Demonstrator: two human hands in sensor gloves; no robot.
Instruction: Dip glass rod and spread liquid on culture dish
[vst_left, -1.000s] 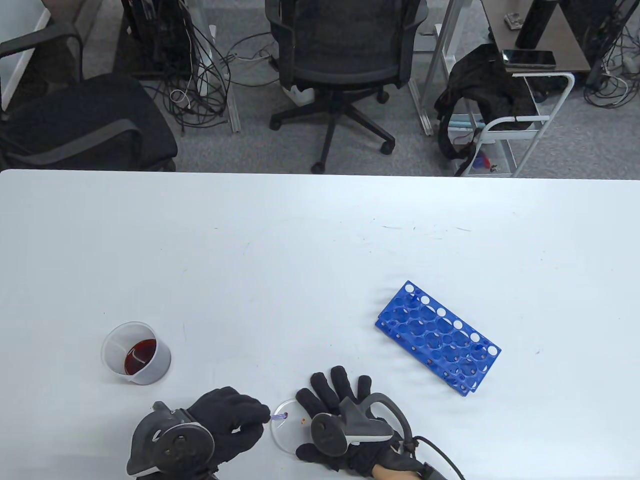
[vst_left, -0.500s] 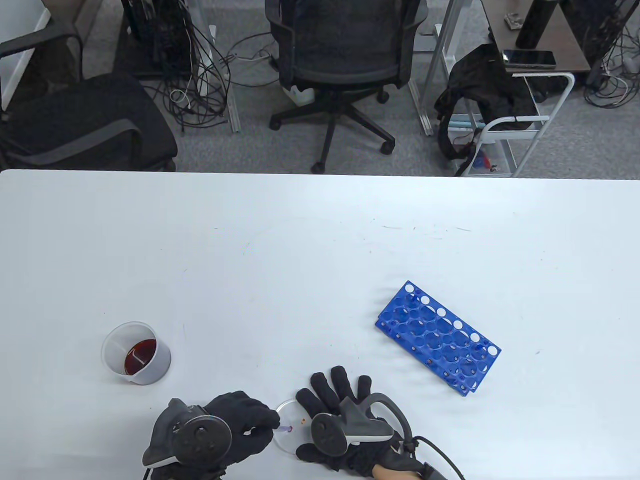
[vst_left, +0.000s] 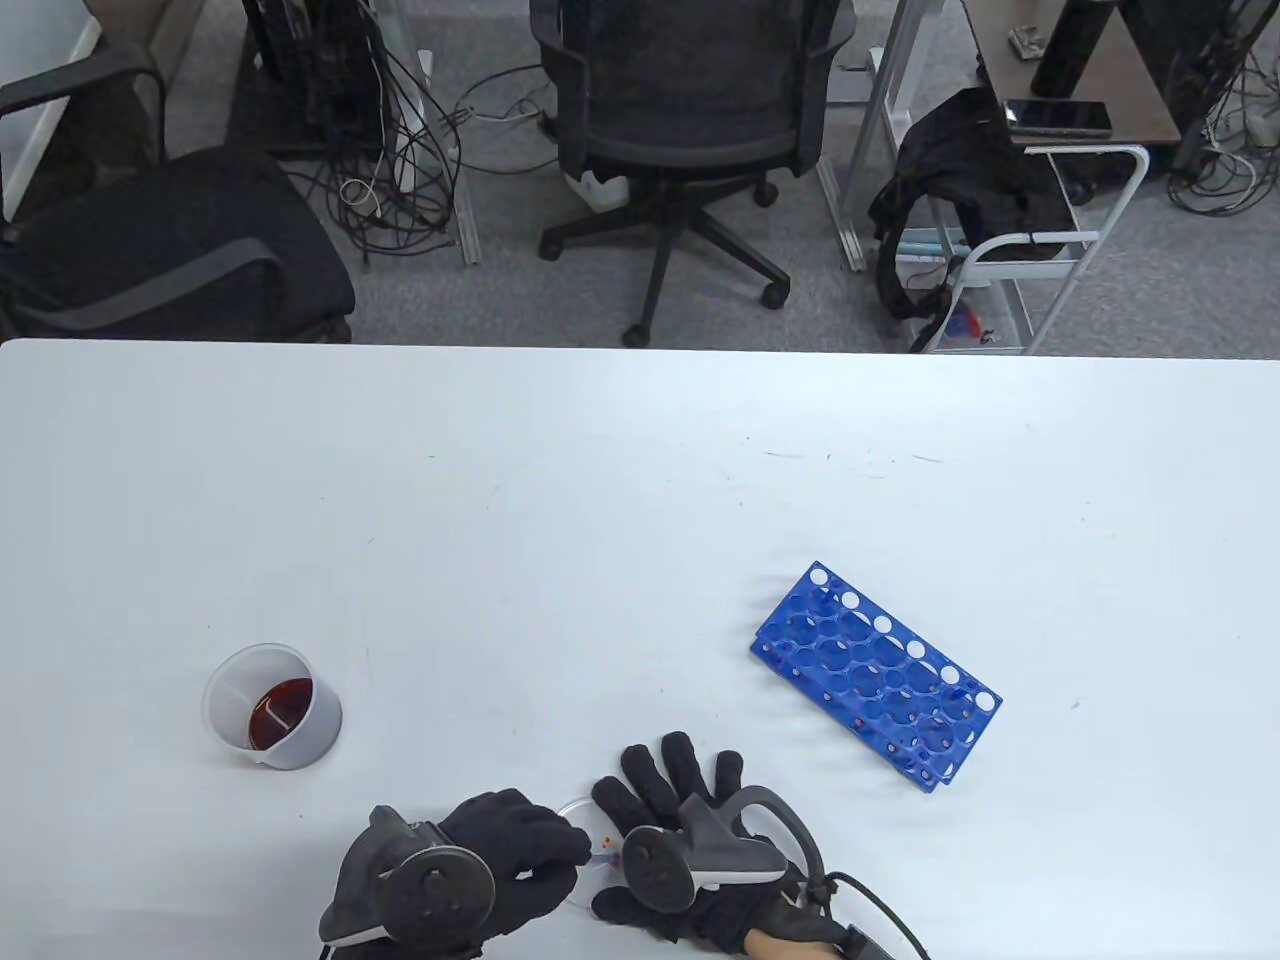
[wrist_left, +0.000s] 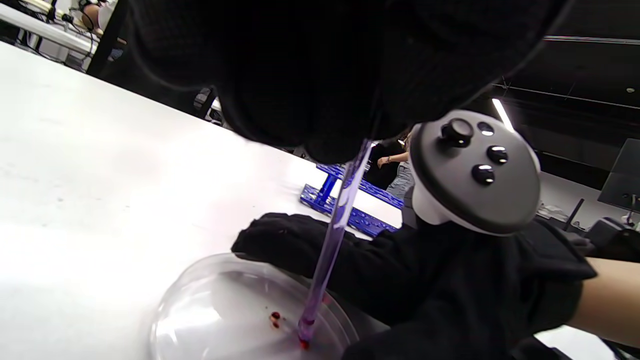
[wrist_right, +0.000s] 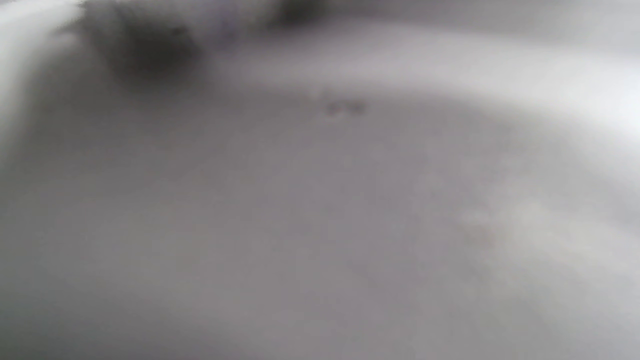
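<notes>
A clear culture dish (vst_left: 592, 845) lies near the table's front edge, between my hands; it also shows in the left wrist view (wrist_left: 220, 310). My left hand (vst_left: 520, 845) grips a purple-tinted glass rod (wrist_left: 332, 240). The rod's tip touches the dish floor beside small red drops (wrist_left: 275, 317). My right hand (vst_left: 680, 800) rests flat on the table with fingers spread, touching the dish's right side. A clear beaker (vst_left: 272, 706) with dark red liquid stands at the left. The right wrist view is a grey blur.
A blue test tube rack (vst_left: 875, 675) lies on the table to the right of my hands, and shows behind the rod in the left wrist view (wrist_left: 350, 210). Office chairs and a cart stand beyond the table's far edge.
My left hand has moved right and toward the front edge, sweeping the rod tip across the dish toward my right hand. The right hand has not moved.
</notes>
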